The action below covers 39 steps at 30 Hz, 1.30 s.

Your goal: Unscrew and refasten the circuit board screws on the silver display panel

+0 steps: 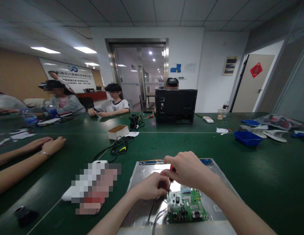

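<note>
My right hand [187,168] is closed around the red handle of a screwdriver [172,170], held upright with its shaft pointing down. The tip meets the upper left corner of a green circuit board [185,205]. Beside that corner my left hand [153,186] has its fingers pinched together near the shaft; what they hold, if anything, is hidden. Beneath both hands lies a flat silvery metal panel [137,178], and the board rests on it. A narrow blue board strip [152,162] runs along the panel's far edge. Dark cables [155,218] lie left of the green board.
Left of the panel are a white case [68,195] and a black cable [122,145] by a small open box [118,132]. A co-worker's hands [52,146] rest farther left. A black monitor housing [176,106] stands opposite; a blue tray [247,137] lies right.
</note>
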Tool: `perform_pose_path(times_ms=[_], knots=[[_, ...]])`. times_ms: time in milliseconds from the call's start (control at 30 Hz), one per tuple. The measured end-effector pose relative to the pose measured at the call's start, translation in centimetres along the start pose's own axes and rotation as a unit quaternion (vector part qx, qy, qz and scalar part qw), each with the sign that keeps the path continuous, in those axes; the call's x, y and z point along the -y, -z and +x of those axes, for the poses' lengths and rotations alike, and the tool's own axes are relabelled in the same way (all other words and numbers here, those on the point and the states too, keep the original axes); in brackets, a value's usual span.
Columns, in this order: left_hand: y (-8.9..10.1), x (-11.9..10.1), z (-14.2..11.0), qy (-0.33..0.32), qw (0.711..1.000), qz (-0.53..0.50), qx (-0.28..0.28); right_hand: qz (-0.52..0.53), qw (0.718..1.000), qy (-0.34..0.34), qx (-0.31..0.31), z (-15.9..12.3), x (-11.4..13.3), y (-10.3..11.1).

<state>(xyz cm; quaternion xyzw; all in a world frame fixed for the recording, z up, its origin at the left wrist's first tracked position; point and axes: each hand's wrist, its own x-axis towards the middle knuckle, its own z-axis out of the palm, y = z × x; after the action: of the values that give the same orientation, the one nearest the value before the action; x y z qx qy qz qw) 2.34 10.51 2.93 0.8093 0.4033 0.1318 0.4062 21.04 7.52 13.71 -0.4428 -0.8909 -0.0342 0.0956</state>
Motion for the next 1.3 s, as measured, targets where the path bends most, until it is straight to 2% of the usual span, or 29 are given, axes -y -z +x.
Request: perform_pose_path(times_ms=[333, 600, 833, 1100, 1300], knots=[[-0.19, 0.02, 0.1, -0.01, 1.0, -0.019, -0.003, 0.058, 0.998, 0.031, -0.004, -0.58, 0.19, 0.64], [-0.16, 0.05, -0.03, -0.006, 1.0, -0.023, -0.004, 0.002, 1.0, -0.005, 0.001, -0.13, 0.09, 0.05], [-0.17, 0.13, 0.19, -0.008, 1.0, -0.02, 0.002, 0.057, 0.998, 0.039, -0.006, -0.43, 0.35, 0.47], [-0.13, 0.32, 0.04, -0.008, 1.0, -0.014, -0.001, -0.01, 1.0, 0.002, -0.003, -0.09, 0.28, 0.14], [-0.36, 0.28, 0.05, -0.01, 1.0, -0.023, -0.005, 0.042, 0.999, 0.007, 0.0, -0.18, 0.4, 0.32]])
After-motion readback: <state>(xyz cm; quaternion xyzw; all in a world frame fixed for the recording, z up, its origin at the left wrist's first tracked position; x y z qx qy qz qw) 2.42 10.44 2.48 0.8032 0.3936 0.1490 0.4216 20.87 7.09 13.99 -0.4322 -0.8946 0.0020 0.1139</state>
